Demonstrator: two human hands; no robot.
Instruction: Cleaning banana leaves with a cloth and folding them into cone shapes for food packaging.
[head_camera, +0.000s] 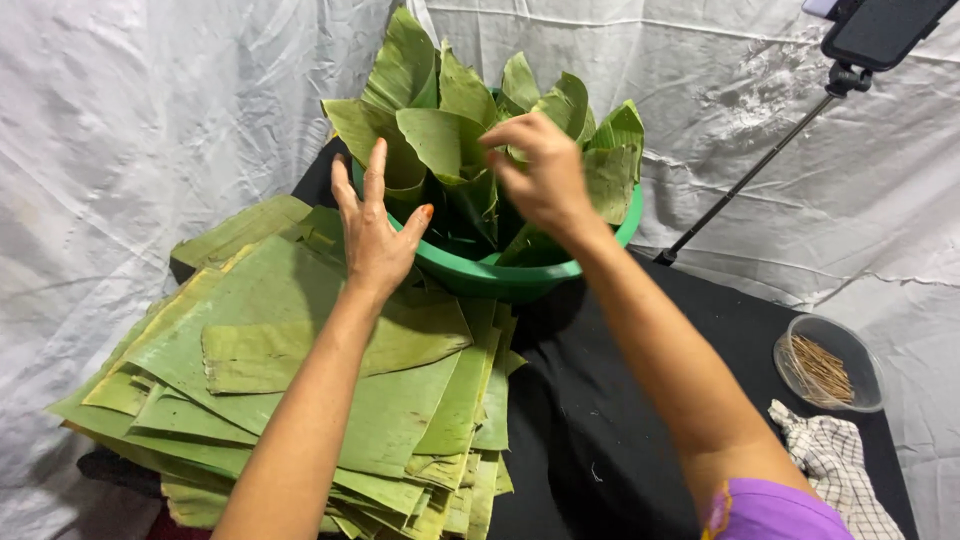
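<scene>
— Purple sleeve (775, 512) at the bottom edge lies closest to the lens; what is the biggest thing past it?

— White crumpled sheeting (130, 120) hangs all round as a backdrop. Next in size is the black cloth-covered table (610, 420), and on its left part a broad stack of flat, cut green banana-leaf sheets (300, 390), their long axes running roughly from the viewer toward the far end.

— And beyond the stack?

— A round green plastic basin (500, 275) stands touching the stack's far edge, filled with folded green leaf cones (440, 130) standing upright, points down into the bowl.

— Where are the hands?

— The person's left hand (375, 235) is spread wide with nothing in it, palm down at the basin's near-left rim, fingers pointing up toward the cones; whether it touches the rim cannot be told. The right hand (545, 175) reaches over the basin's middle with fingers curled around the top edge of one leaf cone, pinching it. That cone lies straight under the right hand, its axis nearly vertical, so the right hand is the nearer of the two.

— Anything smaller?

— A dark tripod pole (750, 170) slants up to a phone (880, 30) at top right. Near the right edge sits a clear round plastic bowl of thin brown sticks (825, 365), and just beside it a checked white cloth (840, 465).
</scene>
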